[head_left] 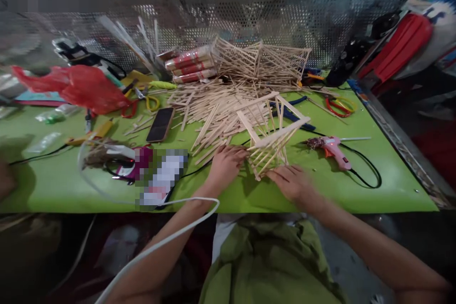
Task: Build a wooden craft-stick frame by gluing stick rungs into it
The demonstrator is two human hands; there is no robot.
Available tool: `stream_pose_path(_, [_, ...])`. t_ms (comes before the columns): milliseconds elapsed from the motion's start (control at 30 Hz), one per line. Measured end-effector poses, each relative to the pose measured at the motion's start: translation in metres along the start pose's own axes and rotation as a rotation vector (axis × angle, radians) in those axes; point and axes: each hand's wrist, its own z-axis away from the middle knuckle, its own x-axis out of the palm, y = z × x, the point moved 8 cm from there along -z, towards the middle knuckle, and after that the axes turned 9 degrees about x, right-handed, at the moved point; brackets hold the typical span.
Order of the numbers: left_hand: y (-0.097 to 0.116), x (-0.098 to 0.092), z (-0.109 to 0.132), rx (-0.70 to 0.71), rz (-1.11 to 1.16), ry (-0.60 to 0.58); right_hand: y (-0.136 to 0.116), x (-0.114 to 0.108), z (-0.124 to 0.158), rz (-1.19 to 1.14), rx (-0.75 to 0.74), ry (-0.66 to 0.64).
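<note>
A box-shaped frame of thin wooden sticks [281, 134] stands tilted on the green table in front of me. Its open end has wider flat sticks around it, and slim sticks run along the sides. My left hand [228, 164] grips its lower left corner with the fingers bent. On the lower right, my right hand [292, 183] pinches the frame's near edge; this hand is slightly blurred. The fingertips of both hands are partly hidden. Just behind the frame lies a big loose pile of wooden sticks [210, 114].
A pink hot glue gun [337, 149] lies at the right with its black cord. Blue-handled pliers [290, 113] sit behind the frame. Leftward are a dark phone [160, 124], a lit phone [164, 180] and a red plastic bag [74, 88]. A white cable [185, 206] crosses my left forearm.
</note>
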Motion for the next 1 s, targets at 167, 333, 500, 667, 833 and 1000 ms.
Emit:
stream_pose_path(167, [-0.004,-0.002,0.002,-0.006,-0.035,-0.051,0.013,-0.005,0.008,-0.123,0.122,-0.035])
stream_pose_path(333, [-0.003,-0.004,0.013,-0.055,-0.012,0.004,0.046,-0.022,0.018,-0.264,0.345,0.041])
stream_pose_path(500, [0.009,-0.009,0.03,-0.136,0.068,0.162,0.068,-0.018,0.024,-0.386,0.518,-0.021])
stream_pose_path(667, [0.046,-0.016,0.046,-0.169,0.114,0.318,0.071,-0.003,0.024,-0.47,0.555,-0.119])
stream_pose_path(833, [0.08,0.01,0.046,-0.12,0.142,0.16,0.078,0.006,0.025,-0.475,0.636,-0.187])
stream_pose_path(1000, [0.083,0.023,0.036,-0.165,0.049,0.109,0.078,0.014,0.018,-0.411,0.64,-0.239])
